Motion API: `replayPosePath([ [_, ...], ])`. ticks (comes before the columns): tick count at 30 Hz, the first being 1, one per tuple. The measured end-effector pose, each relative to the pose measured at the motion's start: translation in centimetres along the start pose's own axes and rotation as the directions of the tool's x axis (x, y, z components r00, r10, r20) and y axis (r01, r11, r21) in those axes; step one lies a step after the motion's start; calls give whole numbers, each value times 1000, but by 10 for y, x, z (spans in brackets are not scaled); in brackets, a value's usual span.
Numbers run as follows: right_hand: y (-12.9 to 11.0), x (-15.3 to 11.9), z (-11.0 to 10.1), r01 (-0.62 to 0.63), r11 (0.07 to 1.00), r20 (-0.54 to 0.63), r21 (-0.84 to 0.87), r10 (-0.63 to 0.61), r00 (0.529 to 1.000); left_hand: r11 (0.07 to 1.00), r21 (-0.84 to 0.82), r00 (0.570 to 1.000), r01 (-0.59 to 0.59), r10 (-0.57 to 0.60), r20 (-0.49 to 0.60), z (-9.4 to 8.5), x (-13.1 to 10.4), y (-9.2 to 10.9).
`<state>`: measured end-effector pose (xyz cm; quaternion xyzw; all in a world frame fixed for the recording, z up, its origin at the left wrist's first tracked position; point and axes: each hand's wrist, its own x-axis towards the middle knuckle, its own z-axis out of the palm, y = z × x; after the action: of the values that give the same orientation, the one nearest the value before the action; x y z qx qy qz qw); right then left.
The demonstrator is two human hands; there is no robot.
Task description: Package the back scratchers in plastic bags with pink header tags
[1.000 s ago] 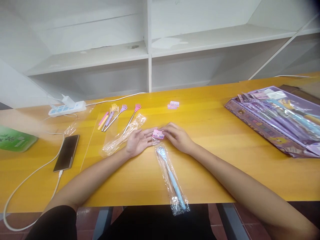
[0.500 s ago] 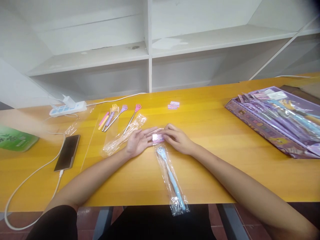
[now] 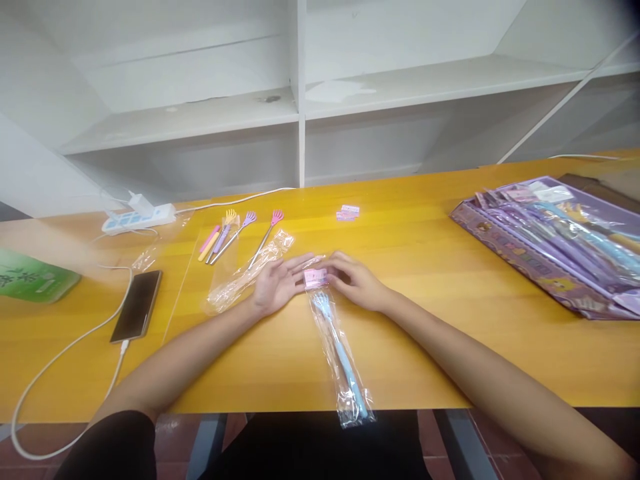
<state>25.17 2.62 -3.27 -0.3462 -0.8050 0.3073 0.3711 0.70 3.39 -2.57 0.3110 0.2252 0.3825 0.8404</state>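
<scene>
A light blue back scratcher [image 3: 346, 363] lies inside a clear plastic bag [image 3: 327, 347], its claw end away from me and its handle end hanging over the table's front edge. Inside the bag's top is a pink and white label card [image 3: 315, 278]. My left hand [image 3: 280, 283] rests palm up, fingers stretched out and touching the left side of the bag's top. From the right, my right hand [image 3: 357, 280] bends its fingers onto the bag's top edge by the card, thumb below; the fingertips are partly hidden.
Unbagged back scratchers, among them a pink one [image 3: 277, 217], lie back left beside an empty clear bag [image 3: 250, 270]. Small label cards [image 3: 347, 213] sit at the back. A purple box [image 3: 530, 267] of bagged scratchers is at right. A phone [image 3: 136, 305] and power strip [image 3: 140, 218] are at left.
My right fingers have shifted slightly at the bag's top, showing more of the card. The bag's lower end has moved a little to the left. The left hand stays almost still.
</scene>
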Motion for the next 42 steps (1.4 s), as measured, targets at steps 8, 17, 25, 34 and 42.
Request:
replayPosePath([
  [8,2,1,2,-43,994,-50,99,48,998,999,48,1000,-16,16,-4,0,0,-3],
  [17,15,1,19,-276,831,-64,482,348,935,973,215,996,-85,74,56,1,-2,-7],
  [25,6,2,19,-288,783,-102,551,405,908,850,509,981,-136,188,-53,0,-2,-17],
  [34,4,-1,11,-135,949,-113,284,173,978,800,581,954,-152,273,-125,-2,0,-18],
  [42,0,-1,7,-44,985,-65,166,55,996,702,700,951,-130,289,-113,-2,-1,-19],
])
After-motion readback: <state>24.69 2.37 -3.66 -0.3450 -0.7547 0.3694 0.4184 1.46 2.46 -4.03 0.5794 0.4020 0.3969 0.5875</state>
